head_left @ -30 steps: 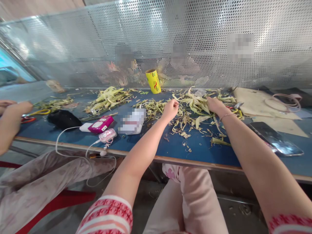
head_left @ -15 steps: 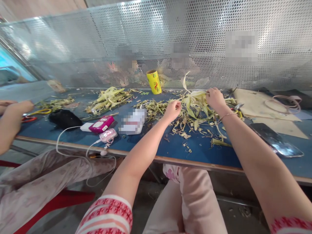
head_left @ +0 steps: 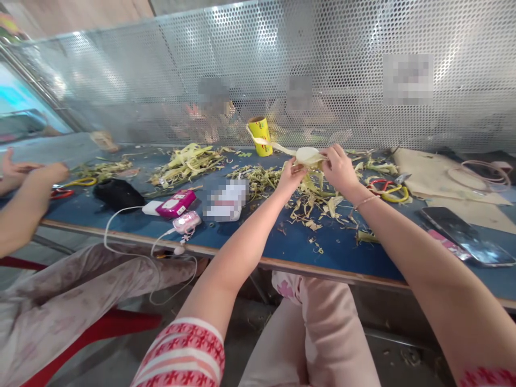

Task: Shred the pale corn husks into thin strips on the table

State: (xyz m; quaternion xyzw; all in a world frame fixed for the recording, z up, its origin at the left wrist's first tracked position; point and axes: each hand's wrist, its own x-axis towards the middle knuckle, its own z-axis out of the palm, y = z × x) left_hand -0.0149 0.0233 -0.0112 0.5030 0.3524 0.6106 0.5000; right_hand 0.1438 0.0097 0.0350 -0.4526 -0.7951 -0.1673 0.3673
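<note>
Between my two hands, over the blue table point(head_left: 290, 247), is a pale yellow-green leafy plant piece point(head_left: 308, 156). One long thin strip of it curls up and left, in front of the yellow tube. My left hand point(head_left: 292, 176) pinches its left side, and my right hand point(head_left: 341, 169) grips the right side with closed fingers. Below both hands lie heaped stalk bits point(head_left: 262, 180) and loose scraps point(head_left: 309, 217). Scissors with red and yellow handles point(head_left: 395, 192) rest right of my right wrist.
Yellow tube point(head_left: 261, 137) stands by the perforated metal screen point(head_left: 258, 64). A plant pile point(head_left: 187, 164), black pouch point(head_left: 117, 194), magenta box point(head_left: 177, 203) and white box point(head_left: 231, 201) lie leftward. Right are cardboard point(head_left: 419, 172) and a phone point(head_left: 463, 234). Another person's arm point(head_left: 28, 207) reaches in.
My right hand has moved left, and my left hand has closed on the plant piece, now held by both. The scissors by my right wrist show more fully.
</note>
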